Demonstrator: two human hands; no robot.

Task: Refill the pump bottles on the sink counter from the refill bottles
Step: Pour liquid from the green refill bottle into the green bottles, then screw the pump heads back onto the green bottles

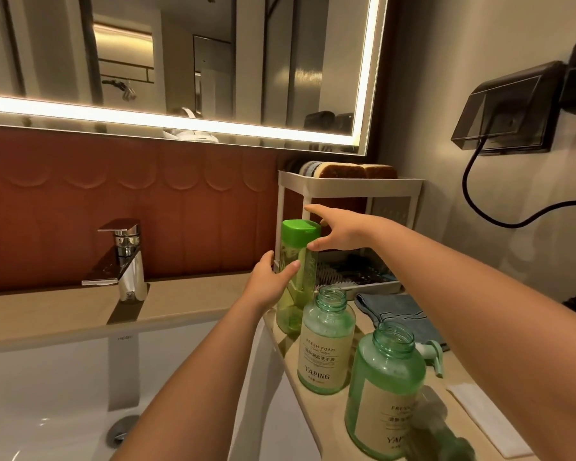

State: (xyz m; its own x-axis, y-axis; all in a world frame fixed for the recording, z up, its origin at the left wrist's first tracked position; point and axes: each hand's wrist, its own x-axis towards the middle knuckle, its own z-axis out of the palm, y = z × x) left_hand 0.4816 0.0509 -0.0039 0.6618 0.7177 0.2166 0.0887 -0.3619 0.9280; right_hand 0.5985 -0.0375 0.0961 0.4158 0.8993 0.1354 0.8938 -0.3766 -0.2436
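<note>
Left hand [273, 281]: wrapped around mid-body of tall green refill bottle [295, 281], fingers closed on it, steadying it upright on the counter [193, 297].
Right hand [338, 232]: at the bottle's green flip cap [300, 229], thumb under the cap's right edge, index finger stretched over the top; whether pinching or merely touching, cannot tell. Cap closed.

Refill bottle: far end of the counter strip right of the sink [47, 377], just before the white rack [350, 188]. Pale green liquid visible inside; level hard to read.

Pump bottle, farther [326, 347]: teal, labelled, neck open, pump removed. Standing just near of the refill bottle. Some liquid low inside, apparently far from full.

Pump bottle, nearer [384, 394]: same make, neck open, no pump. Green contents seem higher, exact level unclear.

Pump head [433, 356]: lying on the counter right of the nearer bottle, beside a blue cloth [396, 311]. Second pump: blurred teal shape at near right edge, probably that, not certain.

Progress, judged: preparation done, both bottles uncapped. Opening of refill bottle in hand. Left: pouring into at least the farther bottle, possibly both; refitting both pumps; closing refill bottle.
</note>
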